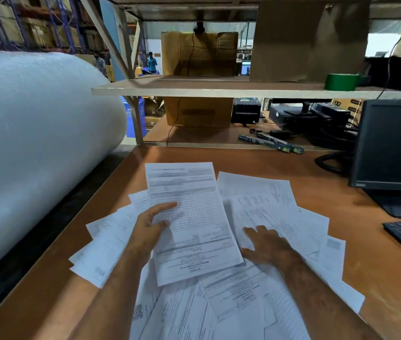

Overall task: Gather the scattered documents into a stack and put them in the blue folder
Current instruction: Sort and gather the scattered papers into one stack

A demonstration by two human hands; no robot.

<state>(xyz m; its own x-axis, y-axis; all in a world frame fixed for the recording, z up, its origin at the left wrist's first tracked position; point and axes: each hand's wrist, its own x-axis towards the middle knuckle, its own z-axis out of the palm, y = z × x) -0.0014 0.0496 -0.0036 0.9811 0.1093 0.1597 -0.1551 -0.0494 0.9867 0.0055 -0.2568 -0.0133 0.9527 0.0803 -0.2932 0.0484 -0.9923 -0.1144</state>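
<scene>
Table: brown, strewn with scattered documents.
Left hand: pinches 1 printed sheet by its left edge, thumb on top.
Right hand: fingers spread flat, pressing the loose papers beside that sheet.

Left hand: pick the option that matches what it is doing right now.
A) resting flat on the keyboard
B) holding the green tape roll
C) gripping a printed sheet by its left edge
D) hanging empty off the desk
C: the left hand has its thumb over the left edge of the top printed sheet, with fingers curled at that edge, above the scattered documents.
</scene>
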